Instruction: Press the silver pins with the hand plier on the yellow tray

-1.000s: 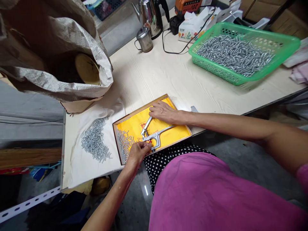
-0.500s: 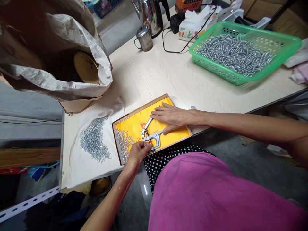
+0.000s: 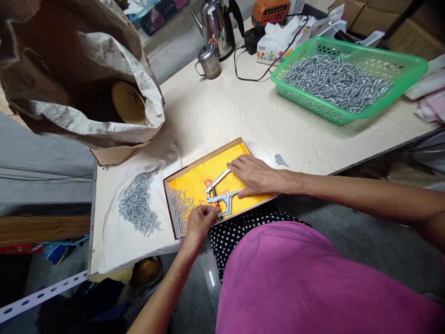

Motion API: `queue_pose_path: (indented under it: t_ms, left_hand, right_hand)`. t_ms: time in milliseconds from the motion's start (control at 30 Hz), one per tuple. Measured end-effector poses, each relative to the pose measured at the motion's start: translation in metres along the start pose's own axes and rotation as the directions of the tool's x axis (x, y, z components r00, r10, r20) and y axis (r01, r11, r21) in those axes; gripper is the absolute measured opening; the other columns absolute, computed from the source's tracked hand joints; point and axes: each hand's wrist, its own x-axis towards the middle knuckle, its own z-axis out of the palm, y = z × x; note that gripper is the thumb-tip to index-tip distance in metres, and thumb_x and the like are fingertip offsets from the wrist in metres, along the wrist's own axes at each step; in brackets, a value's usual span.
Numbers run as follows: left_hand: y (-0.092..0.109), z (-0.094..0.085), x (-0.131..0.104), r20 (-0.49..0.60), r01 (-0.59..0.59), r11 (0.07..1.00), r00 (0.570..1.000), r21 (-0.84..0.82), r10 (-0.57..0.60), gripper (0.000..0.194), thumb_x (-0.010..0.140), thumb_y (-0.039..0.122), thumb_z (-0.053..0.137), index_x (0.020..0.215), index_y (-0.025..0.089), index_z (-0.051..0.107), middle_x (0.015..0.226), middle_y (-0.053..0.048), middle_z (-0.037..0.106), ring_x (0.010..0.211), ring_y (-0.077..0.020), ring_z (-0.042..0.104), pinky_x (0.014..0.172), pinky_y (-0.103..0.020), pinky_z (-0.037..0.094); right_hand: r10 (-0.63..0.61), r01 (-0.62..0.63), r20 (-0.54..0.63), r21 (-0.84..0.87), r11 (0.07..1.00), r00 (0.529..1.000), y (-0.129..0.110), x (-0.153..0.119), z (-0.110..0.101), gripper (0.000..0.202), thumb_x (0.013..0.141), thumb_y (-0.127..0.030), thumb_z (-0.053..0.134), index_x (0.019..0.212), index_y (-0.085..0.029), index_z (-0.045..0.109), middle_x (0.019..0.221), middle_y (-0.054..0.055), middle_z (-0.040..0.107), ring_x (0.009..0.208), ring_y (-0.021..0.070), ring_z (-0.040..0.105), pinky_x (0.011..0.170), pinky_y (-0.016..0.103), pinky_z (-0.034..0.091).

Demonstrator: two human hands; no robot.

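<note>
Metal snap pliers (image 3: 225, 202) with a spring and a red part at the jaws lie over a shallow box (image 3: 201, 160) lined in yellow. My right hand (image 3: 255, 175) is on their two handles, fingers over the upper one and thumb at the lower; the handles are spread apart. At the jaws, my left hand (image 3: 200, 222) is closed in a pinch; what sits between its fingertips is too small and hidden to make out. Just left of that hand, small silvery metal pins (image 3: 180, 208) are heaped in the box's left end.
A larger pile of metal pins (image 3: 139, 206) lies on white cloth (image 3: 109, 232) to the left. Behind it stands a big open sack (image 3: 121, 132). A green basket (image 3: 309, 109) of metal pieces is at the right; a lidded metal cup (image 3: 210, 65) and kettle (image 3: 217, 28) stand at the back.
My right hand's fingers, stretched flat before, are now more curled over the upper handle, and the hand sits slightly further right. My left hand stays at the jaws. The view has shifted slightly.
</note>
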Motion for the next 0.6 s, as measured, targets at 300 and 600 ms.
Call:
queue_pose_path:
  t_ms: [300,600]
  left_hand:
    - [0.031,0.019,-0.012,-0.109,-0.472,0.652,0.756,0.593,0.646,0.044,0.086,0.035,0.068,0.124,0.014,0.061,0.129,-0.016,0.059,0.117,-0.0304,0.054,0.099,-0.044,0.046]
    - [0.062,0.026,0.027,0.175,-0.603,0.456,0.708,0.655,0.684,0.042,0.095,0.035,0.057,0.131,0.015,0.053,0.114,-0.011,0.063,0.102,-0.0264,0.053,0.092,-0.040,0.047]
  right_hand:
    - [0.012,-0.008,0.041,-0.099,0.995,0.999,-0.014,-0.011,-0.004,0.043,0.084,-0.046,0.070,0.104,-0.010,0.062,0.103,0.016,0.061,0.098,0.0289,0.050,0.080,0.039,0.040]
    - [-0.012,0.013,0.025,-0.041,0.999,1.000,-0.007,-0.022,-0.010,0.020,0.091,-0.027,0.062,0.102,-0.011,0.062,0.098,0.013,0.062,0.093,0.0242,0.052,0.077,0.035,0.041]
